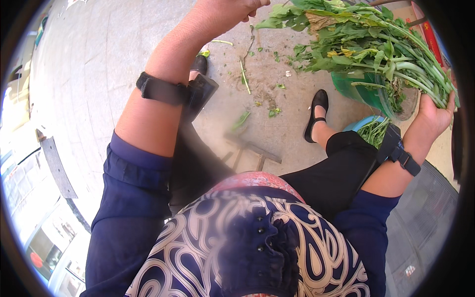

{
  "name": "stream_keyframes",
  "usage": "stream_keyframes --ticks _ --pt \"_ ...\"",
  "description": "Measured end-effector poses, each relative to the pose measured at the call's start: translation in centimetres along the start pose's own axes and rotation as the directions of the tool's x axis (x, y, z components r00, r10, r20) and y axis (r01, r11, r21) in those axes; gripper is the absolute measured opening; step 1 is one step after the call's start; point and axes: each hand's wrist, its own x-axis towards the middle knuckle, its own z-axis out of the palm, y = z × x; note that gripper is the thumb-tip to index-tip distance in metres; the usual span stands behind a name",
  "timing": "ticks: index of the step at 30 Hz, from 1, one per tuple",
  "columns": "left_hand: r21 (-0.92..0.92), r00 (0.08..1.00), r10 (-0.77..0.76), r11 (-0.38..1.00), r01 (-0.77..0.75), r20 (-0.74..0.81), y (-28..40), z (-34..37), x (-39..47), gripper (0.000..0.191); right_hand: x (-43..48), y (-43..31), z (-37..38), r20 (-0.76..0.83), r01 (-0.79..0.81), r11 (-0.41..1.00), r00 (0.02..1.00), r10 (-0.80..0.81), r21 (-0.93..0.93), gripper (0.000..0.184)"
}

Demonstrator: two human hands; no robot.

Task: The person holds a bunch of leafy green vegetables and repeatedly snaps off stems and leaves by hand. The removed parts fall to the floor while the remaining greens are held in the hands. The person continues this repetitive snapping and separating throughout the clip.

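Observation:
At the right, my right hand (435, 116) grips the pale stem ends of a large bunch of leafy greens (371, 48). The leaves spread towards the top middle; some are yellow and one is brown and dry. My left hand (226, 13) is raised at the top edge, left of the leaf tips and apart from them; its fingers are bent and partly cut off by the frame. Below the bunch is a tilted green translucent plastic container (350, 89) with stems and roots at its mouth. Cut green stems (373, 133) lie in a blue basin (362, 122) near my right knee.
Leaf scraps and a loose stem (245, 78) litter the concrete floor (130, 33) between my feet. A small wooden stool (259, 151) stands near my lap. Red-marked cardboard boxes (430, 42) are behind the greens. A grey mesh surface (426, 222) lies at the lower right.

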Motion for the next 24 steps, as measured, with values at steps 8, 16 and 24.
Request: stream_keyframes --ticks 8,16,24 --pt "-0.056 0.974 0.096 0.992 -0.110 -0.208 0.4 -0.3 0.5 0.018 -1.1 0.4 0.7 -0.047 -0.100 0.991 0.993 0.104 0.084 0.037" --pt "-0.146 0.991 0.083 0.984 -0.098 -0.107 1.1 0.2 0.7 0.017 -6.1 1.5 5.0 0.158 -0.406 0.914 0.902 0.402 -0.012 0.044" --pt "-0.162 0.953 0.098 0.985 -0.052 0.288 2.9 1.2 -0.7 0.054 -10.9 3.4 7.0 0.506 -0.499 0.822 0.652 0.565 -0.275 0.046"
